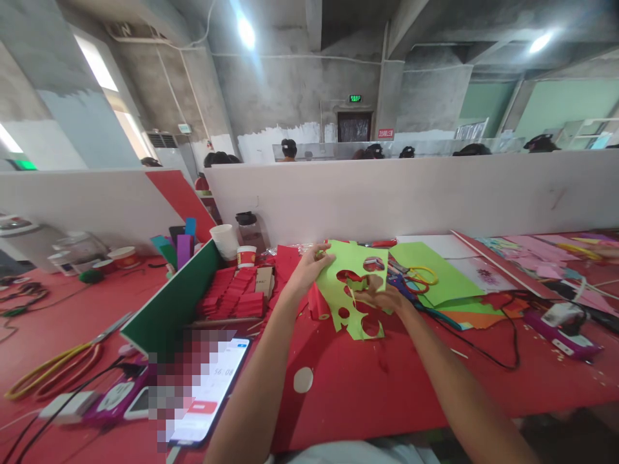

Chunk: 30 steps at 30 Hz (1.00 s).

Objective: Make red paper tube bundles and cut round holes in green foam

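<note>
red tabletop [338,399], concrete wall [271,84] beyond. on my remote feed, my left hand [309,269] pinches the hole-riddled lime-green paper sheet [358,252] above the tabletop; my right hand [387,298] meets its cutouts, grip unclear. mid-handling, i judge; thin strips call for gentle, 2-handed support.

The right hand [384,296] is blurred against the green sheet [355,252], and whether its fingers grip anything besides the paper cannot be told. Part of the left hand [314,263] is hidden at the sheet's upper corner. Both forearms run out of view at the bottom edge. Mosaic blocks cover the left part of the phone [217,386] and the surface beside it. At the right edge, a co-worker's hand [607,251] is cut off. The white partition [338,193] hides the people behind it below their heads. The lettering on the red sign [385,133] is too small to read.
</note>
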### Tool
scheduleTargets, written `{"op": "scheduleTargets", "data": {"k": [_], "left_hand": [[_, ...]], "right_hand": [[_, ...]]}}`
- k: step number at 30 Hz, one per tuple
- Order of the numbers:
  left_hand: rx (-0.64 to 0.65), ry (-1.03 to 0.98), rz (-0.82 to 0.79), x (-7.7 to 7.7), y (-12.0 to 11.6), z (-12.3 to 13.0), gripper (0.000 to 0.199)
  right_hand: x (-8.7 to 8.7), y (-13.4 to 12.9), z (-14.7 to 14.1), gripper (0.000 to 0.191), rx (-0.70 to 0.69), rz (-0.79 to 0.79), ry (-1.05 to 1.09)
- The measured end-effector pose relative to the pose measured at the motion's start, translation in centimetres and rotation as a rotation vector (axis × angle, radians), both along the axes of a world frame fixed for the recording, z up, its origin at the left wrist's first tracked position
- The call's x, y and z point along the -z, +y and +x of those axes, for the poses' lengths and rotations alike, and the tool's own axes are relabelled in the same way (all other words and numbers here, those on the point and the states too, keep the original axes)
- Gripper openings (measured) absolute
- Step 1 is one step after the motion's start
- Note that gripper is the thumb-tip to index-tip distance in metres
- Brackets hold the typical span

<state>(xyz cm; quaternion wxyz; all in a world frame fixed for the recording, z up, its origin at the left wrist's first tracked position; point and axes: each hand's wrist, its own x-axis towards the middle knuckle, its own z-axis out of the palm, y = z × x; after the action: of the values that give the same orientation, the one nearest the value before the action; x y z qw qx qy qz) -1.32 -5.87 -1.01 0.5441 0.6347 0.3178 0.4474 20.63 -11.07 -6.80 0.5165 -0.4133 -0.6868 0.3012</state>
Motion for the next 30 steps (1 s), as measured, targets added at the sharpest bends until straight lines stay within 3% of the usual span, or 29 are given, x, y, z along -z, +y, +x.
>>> {"op": "scheduleTargets", "data": {"k": [4,8,10,14,18,25,30], "left_hand": [[-0.289,0.081,0.124,0.4,1.6,-1.0,0.043],[-0.440,0.304,0.256,0.7,2.6,-1.7,0.021],[-0.394,0.351,0.280,1.0,2.7,-1.6,0.018],[-0.131,0.347,0.213,1.4,1.9,-0.6,0.024],[0.029,0.506,0.238,1.8,0.3,1.3,0.024],[0.148,0.908,0.457,3.3,-3.2,5.1,0.018],[0.177,1.136,0.450,4.3,-4.5,5.3,0.019]], "right_hand": [[-0.5,0.0,0.2,0.043,-0.125,-0.011,-0.016],[-1.6,-0.5,1.4,0.024,-0.048,0.036,0.025],[-2.1,-0.8,2.1,0.023,0.018,0.091,0.117],[-2.9,-0.9,3.6,0.031,0.053,0.208,0.494],[-3.4,-0.9,5.0,0.033,0.129,0.309,0.697],[-3.2,-0.4,4.9,0.031,0.111,0.267,0.724],[-2.7,0.2,4.0,0.033,0.167,0.171,0.615]]}}
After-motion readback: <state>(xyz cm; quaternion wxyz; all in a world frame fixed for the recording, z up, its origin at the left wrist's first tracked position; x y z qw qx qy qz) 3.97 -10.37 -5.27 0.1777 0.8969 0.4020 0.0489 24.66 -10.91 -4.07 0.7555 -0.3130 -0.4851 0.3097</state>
